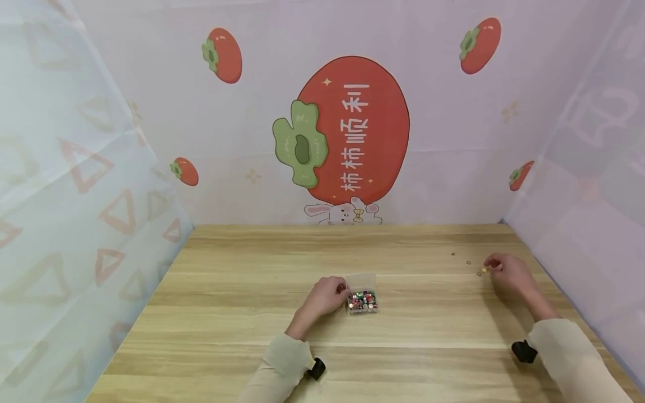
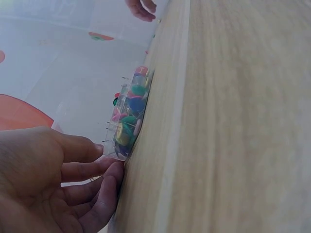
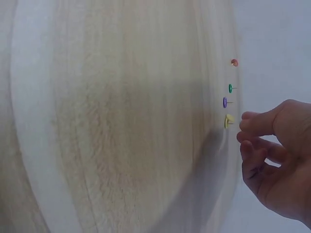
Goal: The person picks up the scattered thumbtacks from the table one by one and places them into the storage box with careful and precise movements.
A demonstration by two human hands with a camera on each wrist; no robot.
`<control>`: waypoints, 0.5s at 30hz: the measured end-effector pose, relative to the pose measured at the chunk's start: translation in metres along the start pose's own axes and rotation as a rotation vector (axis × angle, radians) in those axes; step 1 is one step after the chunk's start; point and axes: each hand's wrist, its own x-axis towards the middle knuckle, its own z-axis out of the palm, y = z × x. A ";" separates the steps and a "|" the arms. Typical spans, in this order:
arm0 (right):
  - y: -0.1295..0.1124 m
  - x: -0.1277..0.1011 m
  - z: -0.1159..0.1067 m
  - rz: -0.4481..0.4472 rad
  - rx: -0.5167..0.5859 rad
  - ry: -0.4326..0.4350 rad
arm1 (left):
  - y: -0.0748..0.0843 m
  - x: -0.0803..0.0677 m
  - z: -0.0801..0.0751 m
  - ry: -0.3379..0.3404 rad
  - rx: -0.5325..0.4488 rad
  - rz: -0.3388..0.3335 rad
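A small clear plastic box [image 1: 362, 310] full of colored thumbtacks [image 2: 136, 104] lies on the table with its transparent lid [image 1: 361, 280] raised. My left hand [image 1: 325, 295] pinches the box's near left corner between thumb and fingers. Off to the far right, my right hand [image 1: 510, 272] hovers over the tabletop, thumb and fingers loosely bent. Just beyond its fingertips is a yellow thumbtack [image 3: 227, 122], with a small gap showing in the right wrist view. A purple thumbtack [image 3: 225, 102], a green thumbtack [image 3: 230, 88] and a red thumbtack [image 3: 234, 62] form a row with it.
The wooden table [image 1: 242, 336] meets a white printed backdrop [image 1: 443, 184] at the back. Similar cloth walls stand at the left and right sides; the right one [image 1: 579, 224] is close to my right hand.
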 end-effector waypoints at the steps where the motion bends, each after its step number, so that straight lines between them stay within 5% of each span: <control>1: 0.002 0.001 0.001 0.003 -0.010 -0.007 | 0.000 0.000 0.000 -0.001 -0.001 -0.003; 15: 0.015 0.011 0.018 -0.014 -0.084 0.039 | 0.001 0.000 -0.001 -0.004 -0.006 -0.010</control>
